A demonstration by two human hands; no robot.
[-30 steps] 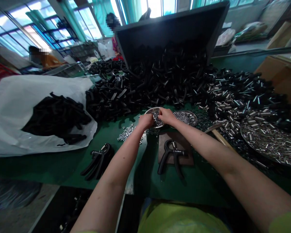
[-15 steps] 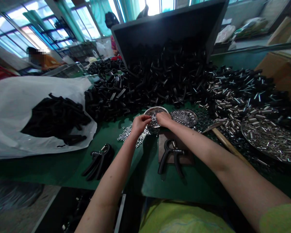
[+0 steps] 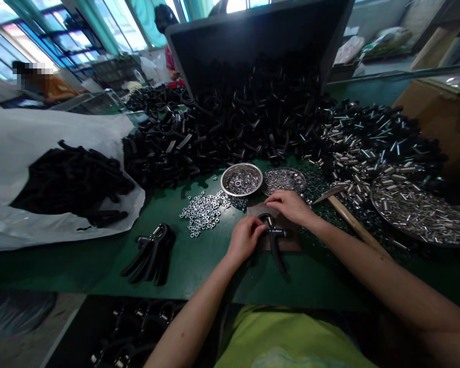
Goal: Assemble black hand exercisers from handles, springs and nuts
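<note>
A black hand grip strengthener point(image 3: 278, 250) with a coil spring lies on a brown square plate point(image 3: 293, 243) in front of me. My left hand point(image 3: 245, 237) is closed at its left handle, covering most of that side. Just above the plate, my right hand point(image 3: 293, 205) has thumb and fingers pinched together; whatever is between them is too small to make out. Beyond the hands stand a metal bowl point(image 3: 225, 188) of small metal parts and a shallow dish point(image 3: 285, 179) of similar pieces. Loose nuts point(image 3: 203, 214) lie spread to the left.
Finished-looking grip strengtheners point(image 3: 151, 255) lie at left beside a white sack point(image 3: 99, 125) of black parts. A heap of black handles point(image 3: 230, 128) spreads behind. On the right are a wooden-handled hammer point(image 3: 354, 225), springs point(image 3: 348, 174) and a large tray of metal pins point(image 3: 421, 214).
Both hands have drawn back from the metal bowl towards me. The left now rests at the grip strengthener's left handle, the right hovers over the plate's far edge. The view has shifted slightly.
</note>
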